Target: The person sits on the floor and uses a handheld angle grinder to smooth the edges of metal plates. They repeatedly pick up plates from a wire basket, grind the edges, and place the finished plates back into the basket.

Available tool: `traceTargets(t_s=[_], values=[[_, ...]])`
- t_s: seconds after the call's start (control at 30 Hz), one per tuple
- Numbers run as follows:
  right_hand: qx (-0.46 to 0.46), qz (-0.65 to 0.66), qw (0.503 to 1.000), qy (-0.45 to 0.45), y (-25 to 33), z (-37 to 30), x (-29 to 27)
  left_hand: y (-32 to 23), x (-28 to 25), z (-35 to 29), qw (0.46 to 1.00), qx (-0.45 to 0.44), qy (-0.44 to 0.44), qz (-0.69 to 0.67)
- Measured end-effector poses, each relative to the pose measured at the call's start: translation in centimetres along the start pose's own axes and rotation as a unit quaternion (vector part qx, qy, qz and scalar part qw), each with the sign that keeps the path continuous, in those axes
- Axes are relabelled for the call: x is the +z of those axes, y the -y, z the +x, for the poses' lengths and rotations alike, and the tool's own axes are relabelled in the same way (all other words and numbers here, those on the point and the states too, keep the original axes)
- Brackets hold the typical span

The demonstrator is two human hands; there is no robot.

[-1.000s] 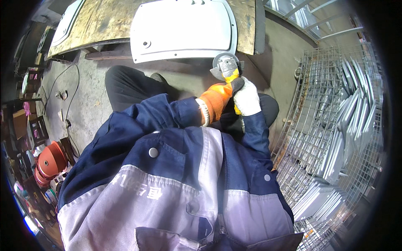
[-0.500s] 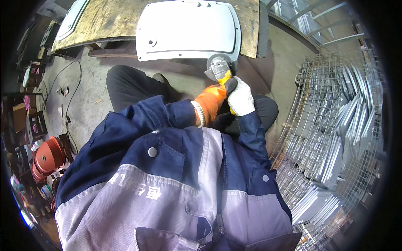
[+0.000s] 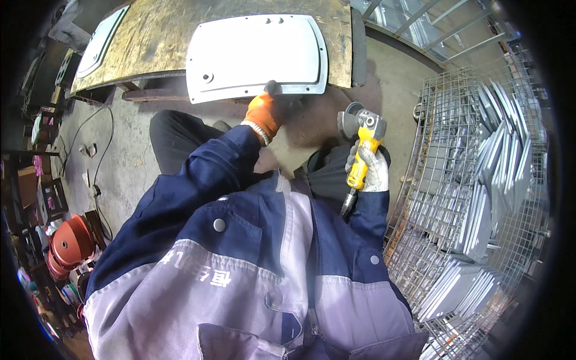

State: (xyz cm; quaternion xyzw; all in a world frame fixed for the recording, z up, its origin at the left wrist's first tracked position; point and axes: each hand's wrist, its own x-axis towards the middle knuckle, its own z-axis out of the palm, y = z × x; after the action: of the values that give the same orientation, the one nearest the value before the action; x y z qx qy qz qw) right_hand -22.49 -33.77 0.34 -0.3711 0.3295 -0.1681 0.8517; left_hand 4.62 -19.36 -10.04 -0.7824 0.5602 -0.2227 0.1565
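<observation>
A white metal panel [image 3: 255, 57] with rounded corners, small rim holes and a raised middle lies on the wooden workbench, its near rim sticking out past the bench edge. My left hand [image 3: 267, 114], in an orange glove with a dark palm, grips that near rim with the thumb on top; its other fingers are mostly hidden. In my white-gloved right hand [image 3: 377, 168] is a yellow angle grinder [image 3: 362, 157], held by its body to the right of the panel. The grinder's disc and guard point away from me, apart from the panel, and a hose fitting trails toward my sleeve.
The wooden workbench [image 3: 150, 36] spans the far side, with another white panel [image 3: 102, 43] at its left end. A wire mesh cage [image 3: 429, 150] full of stacked metal pieces stands at right. A dark cable [image 3: 112, 129] crosses the floor near reddish round containers [image 3: 72, 239].
My hands have parted. The right hand has carried the grinder right and toward me; the left has moved off the grinder to the panel's near rim. The view has shifted slightly.
</observation>
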Motion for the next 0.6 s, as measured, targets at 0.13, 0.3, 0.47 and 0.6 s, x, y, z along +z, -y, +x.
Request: traceTargets(t_s=[0.13, 0.3, 0.47, 0.6], values=[[0.016, 0.027, 0.999, 0.019, -1.1, -1.4, 0.2, 0.9, -0.4, -0.8, 0.973, -0.064, 0.052, -0.217], [0.028, -0.009, 0.998, 0.053, -1.6, -3.2, 0.7, 5.1, -0.8, -8.3, 0.562, -0.128, -0.076, -0.813], [0.055, -0.102, 0.992, 0.052, -1.6, -3.9, 1.4, 14.6, 0.2, -12.1, 0.442, -0.276, 0.14, -0.842], [0.074, -0.154, 0.985, 0.04, -2.0, -3.3, 3.3, 16.3, 1.3, -9.2, 0.157, -0.515, -0.021, -0.842]])
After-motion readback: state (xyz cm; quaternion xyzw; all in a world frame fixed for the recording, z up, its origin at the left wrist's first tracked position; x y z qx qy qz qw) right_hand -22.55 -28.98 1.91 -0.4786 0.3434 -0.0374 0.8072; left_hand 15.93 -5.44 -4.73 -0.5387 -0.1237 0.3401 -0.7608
